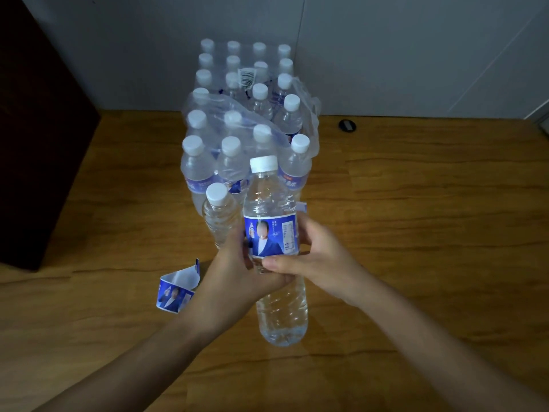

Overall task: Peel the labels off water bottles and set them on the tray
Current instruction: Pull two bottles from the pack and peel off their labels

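Note:
Both my hands hold one clear water bottle with a white cap, lifted over the wooden table. Its blue label faces me, still wrapped around the middle. My left hand grips the bottle from the left, at and below the label. From the right, my right hand wraps the bottle, thumb lying across it just under the label. A bottle without a label stands just behind my left hand. One peeled blue label lies curled on the table to the left.
A torn-open plastic-wrapped pack of several labelled bottles stands behind, against the grey wall. A dark cabinet fills the left side. A small black round object lies at the back right of the wooden table.

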`<action>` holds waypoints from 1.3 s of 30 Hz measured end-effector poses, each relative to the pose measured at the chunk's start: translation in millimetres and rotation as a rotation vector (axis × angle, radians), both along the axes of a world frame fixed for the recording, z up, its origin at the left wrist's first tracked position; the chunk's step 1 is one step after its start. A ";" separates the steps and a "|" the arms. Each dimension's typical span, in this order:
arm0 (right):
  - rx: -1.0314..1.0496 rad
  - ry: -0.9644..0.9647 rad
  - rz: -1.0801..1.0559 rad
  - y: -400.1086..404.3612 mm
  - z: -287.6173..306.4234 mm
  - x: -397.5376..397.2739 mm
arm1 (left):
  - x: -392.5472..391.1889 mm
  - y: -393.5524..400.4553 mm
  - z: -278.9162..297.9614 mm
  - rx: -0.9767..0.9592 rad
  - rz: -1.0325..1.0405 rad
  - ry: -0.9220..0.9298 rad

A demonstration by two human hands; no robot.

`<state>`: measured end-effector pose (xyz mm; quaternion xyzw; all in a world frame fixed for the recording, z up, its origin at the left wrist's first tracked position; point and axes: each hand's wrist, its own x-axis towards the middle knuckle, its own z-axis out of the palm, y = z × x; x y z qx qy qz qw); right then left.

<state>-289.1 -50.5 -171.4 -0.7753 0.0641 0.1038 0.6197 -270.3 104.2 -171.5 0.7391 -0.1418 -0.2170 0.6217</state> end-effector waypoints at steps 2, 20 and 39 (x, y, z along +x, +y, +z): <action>-0.002 -0.031 -0.017 -8.2 5.5 0.9 | 2.0 0.9 2.8 -0.052 -0.061 0.078; 0.109 -0.016 0.133 -37.6 30.5 -0.3 | 51.7 21.2 18.5 0.006 -0.228 -0.009; -0.617 -0.067 -0.109 -21.6 24.9 1.4 | 52.9 15.0 21.3 0.046 -0.273 0.046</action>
